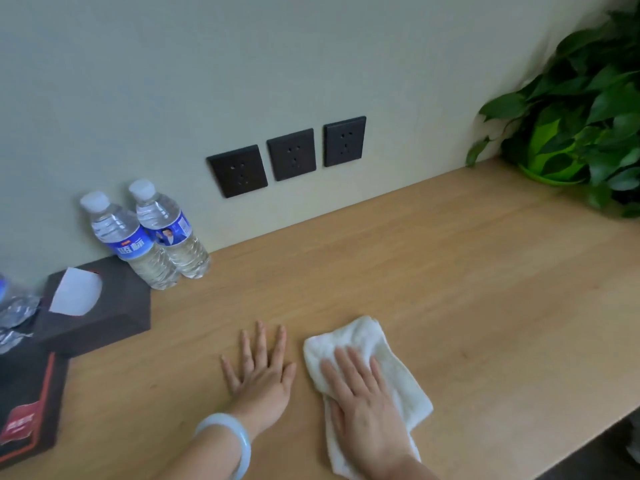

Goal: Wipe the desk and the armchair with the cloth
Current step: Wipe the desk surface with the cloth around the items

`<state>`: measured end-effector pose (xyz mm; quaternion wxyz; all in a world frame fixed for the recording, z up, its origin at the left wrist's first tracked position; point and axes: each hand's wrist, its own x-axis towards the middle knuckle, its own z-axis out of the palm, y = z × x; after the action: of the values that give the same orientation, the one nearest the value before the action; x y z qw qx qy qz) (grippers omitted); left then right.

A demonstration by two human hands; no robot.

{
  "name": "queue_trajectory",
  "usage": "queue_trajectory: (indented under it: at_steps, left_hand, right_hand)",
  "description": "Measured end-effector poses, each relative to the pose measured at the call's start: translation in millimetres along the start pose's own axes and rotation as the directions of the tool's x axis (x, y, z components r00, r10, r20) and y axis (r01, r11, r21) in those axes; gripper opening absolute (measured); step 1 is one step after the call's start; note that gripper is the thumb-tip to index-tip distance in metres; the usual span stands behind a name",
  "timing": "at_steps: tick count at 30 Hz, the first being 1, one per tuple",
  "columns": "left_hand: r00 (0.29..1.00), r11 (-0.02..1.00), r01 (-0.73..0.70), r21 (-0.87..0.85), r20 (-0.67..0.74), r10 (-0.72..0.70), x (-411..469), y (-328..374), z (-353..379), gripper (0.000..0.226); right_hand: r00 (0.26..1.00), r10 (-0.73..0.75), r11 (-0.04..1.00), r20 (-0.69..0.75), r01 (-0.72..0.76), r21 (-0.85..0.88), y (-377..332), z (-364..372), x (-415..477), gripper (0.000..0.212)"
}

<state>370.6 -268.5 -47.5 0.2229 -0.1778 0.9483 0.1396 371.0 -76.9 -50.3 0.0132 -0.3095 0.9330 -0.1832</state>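
While blurred, perhaps Chinese characters on blue bottle labels (133, 244).

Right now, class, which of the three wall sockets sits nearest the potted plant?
The rightmost socket, highest in the picture. The middle socket and left socket sit farther from the plant.

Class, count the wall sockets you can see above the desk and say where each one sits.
3. All are dark squares in a row on the wall: the left socket, the middle socket, the right socket. None looks hidden.
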Motion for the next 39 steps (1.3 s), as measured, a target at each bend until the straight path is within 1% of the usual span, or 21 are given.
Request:
queue_trajectory:
  at_steps: [2,4,5,7,9,10,11,13,14,17,20,22,24,26,28,29,30,32,33,35,39]
  left_hand:
    - [0.998,0.999,-0.016,0.050,-0.060,0.019,2.7,-5.7,-4.4,0.065]
    - [0.995,0.997,0.013,0.070,-0.096,-0.006,15.0,-13.1,-18.0,0.074]
    - [0.994,0.996,0.053,0.072,-0.097,-0.046,23.1,-17.4,-27.7,0.081]
    - [0.990,0.988,0.140,0.065,-0.044,-0.138,39.7,-26.7,-47.9,0.097]
    - [0.983,0.984,0.174,0.050,0.053,-0.176,50.6,-32.2,-57.9,0.109]
    - [0.981,0.984,0.171,0.051,0.081,-0.175,53.7,-32.9,-58.1,0.111]
    - [0.980,0.985,0.166,0.055,0.101,-0.171,55.3,-32.4,-57.7,0.112]
    - [0.975,0.983,0.170,0.062,0.137,-0.177,55.2,-29.0,-58.8,0.111]
    - [0.972,0.982,0.174,0.072,0.150,-0.183,54.3,-27.3,-60.5,0.109]
    - [0.965,0.976,0.178,0.123,0.172,-0.198,52.5,-23.6,-67.4,0.105]
    - [0.956,0.973,0.195,0.122,0.198,-0.216,52.1,-25.1,-70.8,0.107]
    - [0.960,0.977,0.188,0.103,0.189,-0.204,51.2,-28.6,-69.6,0.105]
    - [0.972,0.982,0.166,0.086,0.152,-0.177,50.6,-32.4,-65.6,0.104]
    - [0.979,0.985,0.155,0.078,0.120,-0.164,51.3,-33.5,-59.3,0.105]
    - [0.981,0.985,0.161,0.066,0.102,-0.168,52.7,-34.0,-55.2,0.107]
    - [0.980,0.984,0.168,0.052,0.099,-0.173,53.7,-33.4,-53.1,0.107]
    - [0.979,0.983,0.177,0.042,0.099,-0.180,55.6,-32.3,-51.2,0.108]
    - [0.973,0.978,0.203,0.046,0.105,-0.207,58.5,-28.9,-50.4,0.108]
    - [0.968,0.975,0.216,0.056,0.116,-0.222,59.8,-26.7,-51.6,0.108]
    - [0.957,0.968,0.240,0.076,0.149,-0.249,63.5,-23.2,-56.9,0.109]
    - [0.965,0.968,0.231,0.097,0.107,-0.241,78.3,-1.6,-74.5,0.107]
  right_hand:
    - [0.997,-0.060,0.998,0.046,0.061,-0.034,45.3,-14.4,21.4,0.044]
    - [0.992,0.124,0.992,0.003,-0.124,-0.027,95.9,-29.3,55.1,0.042]
    - [0.959,0.280,0.959,-0.052,-0.281,-0.023,115.0,-35.3,73.6,0.042]
    - [0.827,0.546,0.835,-0.135,-0.550,0.009,128.6,-42.4,106.7,0.045]
    - [0.726,0.662,0.740,-0.188,-0.672,0.012,113.2,-35.6,127.7,0.047]
    - [0.740,0.641,0.755,-0.205,-0.655,-0.003,96.3,-27.5,134.9,0.048]
    - [0.801,0.567,0.814,-0.191,-0.580,-0.018,74.8,-16.9,141.2,0.048]
    - [0.945,0.319,0.948,-0.072,-0.318,0.030,27.7,6.5,155.7,0.048]
    - [0.984,0.181,0.982,0.001,-0.180,0.064,6.4,15.5,165.3,0.048]
    - [0.982,-0.105,0.990,0.158,0.089,0.106,-18.2,20.7,198.5,0.047]
    - [0.970,-0.182,0.981,0.164,0.166,0.104,22.5,9.1,216.1,0.044]
    - [0.995,-0.006,0.997,0.099,-0.002,0.083,74.8,-8.2,219.4,0.044]
    - [0.968,0.250,0.968,-0.008,-0.250,-0.011,131.6,-30.5,218.2,0.047]
    - [0.875,0.470,0.874,-0.116,-0.479,-0.076,168.0,-51.0,215.4,0.049]
    - [0.783,0.601,0.780,-0.161,-0.619,-0.097,162.9,-54.0,220.2,0.049]
    - [0.792,0.590,0.785,-0.156,-0.608,-0.121,146.6,-49.1,225.3,0.046]
    - [0.844,0.521,0.836,-0.125,-0.535,-0.123,124.8,-39.2,231.8,0.043]
    - [0.976,0.216,0.975,0.037,-0.214,-0.065,67.5,-9.8,247.2,0.049]
    - [0.989,0.024,1.000,0.144,-0.022,-0.018,36.9,3.3,253.8,0.053]
    - [0.920,-0.241,0.970,0.308,0.237,0.052,-5.2,15.2,265.6,0.051]
    - [0.907,-0.299,0.954,0.297,0.290,0.075,37.5,-0.2,291.8,0.045]
